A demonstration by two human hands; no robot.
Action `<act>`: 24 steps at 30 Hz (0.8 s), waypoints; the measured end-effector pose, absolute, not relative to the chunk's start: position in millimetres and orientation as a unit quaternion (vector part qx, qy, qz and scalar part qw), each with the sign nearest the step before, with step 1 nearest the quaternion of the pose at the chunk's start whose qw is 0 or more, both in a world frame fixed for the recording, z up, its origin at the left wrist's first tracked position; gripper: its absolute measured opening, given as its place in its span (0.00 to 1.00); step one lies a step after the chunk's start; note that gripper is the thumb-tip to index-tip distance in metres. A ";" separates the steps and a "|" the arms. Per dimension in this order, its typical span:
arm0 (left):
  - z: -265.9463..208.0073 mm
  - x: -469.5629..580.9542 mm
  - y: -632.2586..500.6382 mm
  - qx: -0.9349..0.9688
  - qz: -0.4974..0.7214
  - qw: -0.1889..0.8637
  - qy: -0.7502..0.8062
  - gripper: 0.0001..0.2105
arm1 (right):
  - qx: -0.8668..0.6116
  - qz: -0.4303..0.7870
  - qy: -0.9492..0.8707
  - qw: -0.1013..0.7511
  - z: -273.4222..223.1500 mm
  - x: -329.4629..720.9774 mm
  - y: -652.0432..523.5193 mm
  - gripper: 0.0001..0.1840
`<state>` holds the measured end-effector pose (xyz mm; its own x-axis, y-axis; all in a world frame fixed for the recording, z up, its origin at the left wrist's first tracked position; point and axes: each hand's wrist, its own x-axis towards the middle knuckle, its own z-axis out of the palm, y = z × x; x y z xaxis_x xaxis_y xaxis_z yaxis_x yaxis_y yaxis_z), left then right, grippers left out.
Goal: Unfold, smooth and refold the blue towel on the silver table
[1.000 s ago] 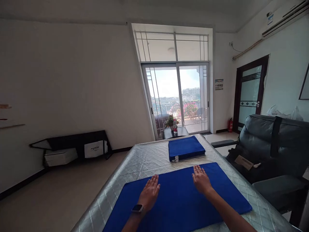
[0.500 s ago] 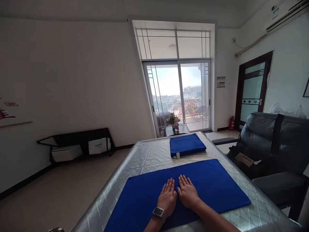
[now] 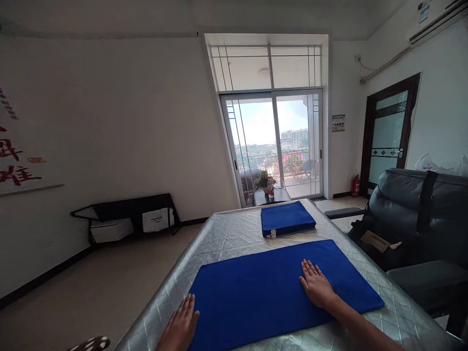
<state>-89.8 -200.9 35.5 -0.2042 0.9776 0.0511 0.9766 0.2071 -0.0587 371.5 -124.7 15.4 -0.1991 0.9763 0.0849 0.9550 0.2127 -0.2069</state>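
A flat blue cloth [image 3: 252, 292] lies spread out on a silvery quilted cover [image 3: 219, 239]. At its left edge rests my left hand [image 3: 182, 321], fingers extended and the palm down. My right hand [image 3: 316, 285] lies flat on the right part of the cloth, its fingers stretched out. Neither hand grips anything. Beyond the spread cloth sits a folded stack of blue cloth [image 3: 288, 218] with a small white tag at its near left corner.
A black leather armchair [image 3: 413, 209] stands close on the right, with a dark bag on it. Past the far edge are a small dark table [image 3: 259, 198], a bottle [image 3: 270, 187] and a plant. A low black shelf [image 3: 137, 207] with white boxes stands by the left wall.
My hands have moved apart from the middle of the cloth: the left one to its left edge, the right one toward its right side. The view has shifted slightly.
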 end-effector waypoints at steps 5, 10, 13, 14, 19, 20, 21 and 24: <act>30.0 -105.1 -208.4 -0.637 -0.040 0.028 -0.769 0.30 | -0.674 0.004 -0.733 0.098 -6.4 451.2 -124.7 0.38; 23.9 -109.2 -204.8 -0.642 -0.041 0.024 -0.765 0.31 | -0.686 -0.030 -0.721 0.095 -26.5 527.7 -129.2 0.38; 22.8 -116.5 -202.4 -0.650 -0.032 0.031 -0.759 0.30 | -0.664 -0.029 -0.740 0.105 -28.5 556.3 -131.7 0.36; 23.4 -118.7 -201.7 -0.650 -0.028 0.032 -0.759 0.29 | -0.661 -0.029 -0.742 0.111 -27.1 561.0 -132.8 0.35; 32.2 -87.5 -200.1 -0.651 -0.046 0.023 -0.757 0.30 | -0.673 -0.053 -0.716 0.175 -7.9 522.4 -149.8 0.33; 33.9 -67.4 -200.6 -0.667 -0.057 0.012 -0.743 0.30 | -0.669 -0.048 -0.718 0.188 -2.8 499.8 -156.4 0.33; 35.2 -42.8 -201.1 -0.694 -0.063 -0.011 -0.717 0.30 | -0.658 -0.034 -0.726 0.196 2.2 473.1 -163.5 0.34; 34.5 42.3 -201.5 -0.782 -0.082 -0.067 -0.615 0.31 | -0.583 0.037 -0.787 0.199 14.0 383.3 -182.1 0.34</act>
<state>42.3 -201.5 34.5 0.2307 0.9719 0.0457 0.9501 -0.2352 0.2048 383.3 -182.1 14.0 -0.2405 0.9321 0.2707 0.9028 0.3173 -0.2905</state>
